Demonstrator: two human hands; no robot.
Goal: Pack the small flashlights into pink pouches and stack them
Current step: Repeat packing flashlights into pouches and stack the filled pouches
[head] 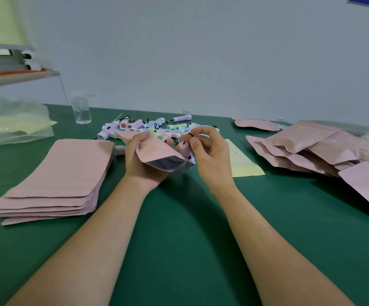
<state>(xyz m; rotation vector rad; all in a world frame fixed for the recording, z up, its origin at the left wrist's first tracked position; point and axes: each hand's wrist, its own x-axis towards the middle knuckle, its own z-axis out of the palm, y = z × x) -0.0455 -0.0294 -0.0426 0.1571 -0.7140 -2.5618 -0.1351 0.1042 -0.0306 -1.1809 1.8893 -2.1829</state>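
Two hands (144, 163), one open pouch (157, 151), one bottle (81, 110).

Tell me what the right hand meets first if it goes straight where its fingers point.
Likely the pink pouch the left hand holds open: the right hand, pinching a flashlight, points left toward it. Depth is unclear.

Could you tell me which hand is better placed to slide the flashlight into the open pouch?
The right hand: it pinches the flashlight at the pouch mouth, while the left hand grips the pouch and holds it open.
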